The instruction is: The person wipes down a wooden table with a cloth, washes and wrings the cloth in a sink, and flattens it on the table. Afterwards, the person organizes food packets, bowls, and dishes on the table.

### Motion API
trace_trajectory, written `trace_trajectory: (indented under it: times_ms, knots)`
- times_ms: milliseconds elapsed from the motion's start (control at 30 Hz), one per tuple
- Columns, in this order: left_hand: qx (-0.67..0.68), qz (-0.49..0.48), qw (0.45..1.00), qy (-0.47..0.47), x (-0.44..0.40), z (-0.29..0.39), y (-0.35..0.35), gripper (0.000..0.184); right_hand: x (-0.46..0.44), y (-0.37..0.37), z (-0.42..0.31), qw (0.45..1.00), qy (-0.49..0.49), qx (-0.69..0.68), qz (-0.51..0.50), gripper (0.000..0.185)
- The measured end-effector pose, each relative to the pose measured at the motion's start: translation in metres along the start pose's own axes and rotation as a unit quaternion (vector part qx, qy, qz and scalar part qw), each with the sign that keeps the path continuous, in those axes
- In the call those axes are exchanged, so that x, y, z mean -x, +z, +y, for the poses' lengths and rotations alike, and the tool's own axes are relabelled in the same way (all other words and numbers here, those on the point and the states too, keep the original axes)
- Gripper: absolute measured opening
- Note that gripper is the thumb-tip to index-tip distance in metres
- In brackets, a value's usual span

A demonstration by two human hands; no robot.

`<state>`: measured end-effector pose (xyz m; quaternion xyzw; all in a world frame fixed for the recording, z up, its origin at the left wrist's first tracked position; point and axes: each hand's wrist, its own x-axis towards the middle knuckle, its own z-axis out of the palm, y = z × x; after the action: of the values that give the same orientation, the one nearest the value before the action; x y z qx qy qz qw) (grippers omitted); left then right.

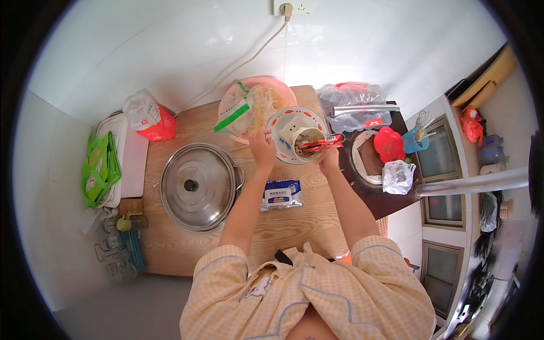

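My left hand [262,149] is at the lower edge of a clear plastic bag [242,118] with a green strip, its fingers curled against it. Pale, noodle-like strands [265,105] show beside the bag, over a pink basin [283,90]. Held in my right hand [329,162] is a tilted, pale round tub [297,136] with red packets [318,145] in its mouth. Under the tub lies a white plate [276,120] with an orange-red rim pattern. The tub hides part of the plate, and some fingers of both hands are hidden.
A lidded steel pot [198,187] stands left on the wooden table [266,232]. A blue-and-white wipes pack [282,195] lies between my forearms. Left are a green bag [101,170] and glass mugs [120,263]; right, a red flower-shaped dish [389,144] and blue cup [416,141].
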<state>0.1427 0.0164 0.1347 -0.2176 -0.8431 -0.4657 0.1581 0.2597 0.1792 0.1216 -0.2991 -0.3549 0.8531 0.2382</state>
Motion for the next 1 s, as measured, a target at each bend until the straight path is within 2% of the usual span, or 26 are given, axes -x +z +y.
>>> trace_trajectory:
  times_ms: [33,100,167,233,367,433,567,633,667,733,767,800,867,933,967,1000]
  knots:
    - [-0.060,0.033,0.998,0.010,-0.005,-0.005,0.000,0.019,-0.002,-0.001,0.002,1.000,0.003,0.000,0.000,0.023]
    - [-0.057,0.038,0.998,-0.016,-0.015,-0.016,0.004,0.018,-0.004,-0.002,0.000,0.998,0.015,0.068,0.003,0.014]
    - [-0.054,0.046,0.997,-0.041,-0.023,-0.028,0.010,0.018,-0.005,-0.002,0.000,0.998,0.013,0.059,0.007,0.013]
    - [-0.040,0.005,0.997,-0.065,-0.033,-0.035,0.013,0.022,-0.003,0.003,-0.005,0.999,0.003,0.048,-0.006,0.013]
    - [-0.051,-0.012,0.992,-0.111,-0.047,-0.047,0.025,0.030,-0.019,-0.008,-0.004,0.999,-0.001,0.048,-0.010,0.016]
    - [-0.069,-0.090,0.962,-0.247,-0.054,-0.041,0.026,0.048,-0.019,-0.003,-0.007,0.999,-0.012,0.033,-0.010,0.017]
    - [-0.108,-0.093,0.941,-0.308,-0.063,-0.035,0.033,0.051,-0.024,-0.003,-0.015,0.999,0.009,0.023,0.020,0.019]
    - [-0.122,-0.111,0.926,-0.341,-0.063,-0.039,0.040,0.063,-0.023,-0.005,-0.019,0.999,0.002,0.052,0.012,0.019]
    - [-0.120,-0.110,0.925,-0.343,-0.063,-0.041,0.043,0.063,-0.024,-0.006,-0.022,0.998,0.003,0.055,0.011,0.019]
    - [-0.044,-0.152,0.937,-0.312,-0.065,-0.038,0.046,0.051,-0.026,-0.010,-0.025,0.999,0.015,-0.004,0.037,0.020]
    - [-0.042,-0.152,0.937,-0.313,-0.068,-0.038,0.046,0.051,-0.026,-0.011,-0.026,0.999,0.015,-0.002,0.037,0.020]
    - [-0.067,-0.233,0.931,-0.273,-0.073,-0.039,0.047,0.042,-0.027,-0.016,-0.026,0.999,-0.003,0.015,0.030,0.020]
    - [-0.089,-0.313,0.917,-0.231,-0.070,-0.040,0.051,0.034,-0.030,-0.025,-0.027,0.999,-0.027,0.023,0.009,0.019]
    - [-0.197,-0.231,0.952,-0.023,-0.058,-0.035,0.051,0.023,-0.031,-0.030,-0.028,0.998,-0.042,0.035,0.014,0.018]
    - [-0.196,-0.231,0.953,-0.024,-0.057,-0.043,0.053,0.023,-0.032,-0.032,-0.028,0.997,-0.056,0.044,0.019,0.018]
    - [-0.200,-0.229,0.948,0.090,-0.053,-0.060,0.057,0.023,-0.036,-0.037,-0.027,0.997,-0.056,0.046,0.019,0.018]
